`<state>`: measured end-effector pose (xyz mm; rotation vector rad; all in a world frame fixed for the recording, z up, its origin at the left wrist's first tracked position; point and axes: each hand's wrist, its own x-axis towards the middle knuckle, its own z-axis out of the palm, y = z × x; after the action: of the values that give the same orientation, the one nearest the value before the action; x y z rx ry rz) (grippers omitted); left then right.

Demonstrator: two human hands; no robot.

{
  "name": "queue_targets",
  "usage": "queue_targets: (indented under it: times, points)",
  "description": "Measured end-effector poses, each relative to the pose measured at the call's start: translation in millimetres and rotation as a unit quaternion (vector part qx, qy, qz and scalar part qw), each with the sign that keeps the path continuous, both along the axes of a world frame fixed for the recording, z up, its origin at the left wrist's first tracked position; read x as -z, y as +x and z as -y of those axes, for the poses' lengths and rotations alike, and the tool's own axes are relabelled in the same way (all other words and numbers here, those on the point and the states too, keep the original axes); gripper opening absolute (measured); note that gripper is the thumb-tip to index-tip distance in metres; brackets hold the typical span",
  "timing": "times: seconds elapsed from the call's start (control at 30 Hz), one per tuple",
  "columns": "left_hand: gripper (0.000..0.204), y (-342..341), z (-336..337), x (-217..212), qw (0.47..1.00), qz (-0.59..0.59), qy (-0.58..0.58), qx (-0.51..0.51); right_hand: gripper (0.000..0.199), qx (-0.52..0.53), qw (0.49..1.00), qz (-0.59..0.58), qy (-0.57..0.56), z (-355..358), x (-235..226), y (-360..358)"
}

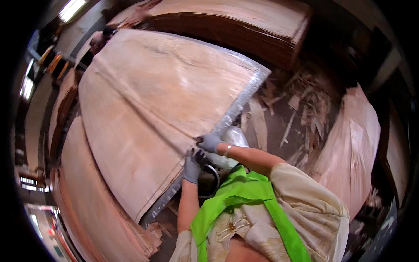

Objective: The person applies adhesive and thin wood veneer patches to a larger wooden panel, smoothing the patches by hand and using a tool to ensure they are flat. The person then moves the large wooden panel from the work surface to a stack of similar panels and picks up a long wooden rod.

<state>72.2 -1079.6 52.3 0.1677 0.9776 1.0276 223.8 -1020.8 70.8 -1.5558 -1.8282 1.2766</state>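
Observation:
A large thin sheet of pale wood veneer (148,105) lies on a table with a metal edge (238,107). Both my hands wear grey gloves and meet at the near edge of the sheet. My left hand (191,166) pinches the veneer's edge. My right hand (209,142) is closed on the same edge just beyond it. A green strap (244,196) hangs across my chest.
A second veneer stack (87,205) lies to the left, and another pile (235,22) at the back. Broken veneer scraps (301,105) litter the floor to the right. A dark bucket (209,179) and a white plastic bag (233,139) sit below my hands. Another person (98,41) stands at the far end.

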Motion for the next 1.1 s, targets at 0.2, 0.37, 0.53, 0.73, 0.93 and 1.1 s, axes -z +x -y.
queue_targets:
  times: [0.2, 0.37, 0.53, 0.73, 0.93, 1.1]
  points:
    - [0.062, -53, -8, 9, 0.995, 0.016, 0.008, 0.096, 0.036, -0.023, 0.997, 0.065, 0.032, 45, -11, -16]
    - [0.04, -161, -6, 41, 0.936, -0.333, 0.04, -0.108, 0.03, 0.132, 0.988, 0.043, 0.069, 133, 37, 97]
    - [0.049, -191, 0, 45, 0.704, -0.702, 0.056, -0.089, 0.034, 0.439, 0.89, 0.033, -0.117, 312, 58, 216]
    - [0.051, -120, -36, 38, 0.56, -0.812, 0.137, -0.086, 0.02, 0.76, 0.593, -0.194, -0.18, 461, 90, 276]
    - [0.043, 53, -52, -1, 0.77, -0.585, 0.255, -0.01, 0.019, 0.905, 0.32, -0.279, -0.036, 530, 87, 392]
    - [0.04, 63, -71, 55, 0.43, -0.82, 0.333, 0.176, 0.031, 0.912, 0.228, -0.338, 0.037, 595, 127, 507]
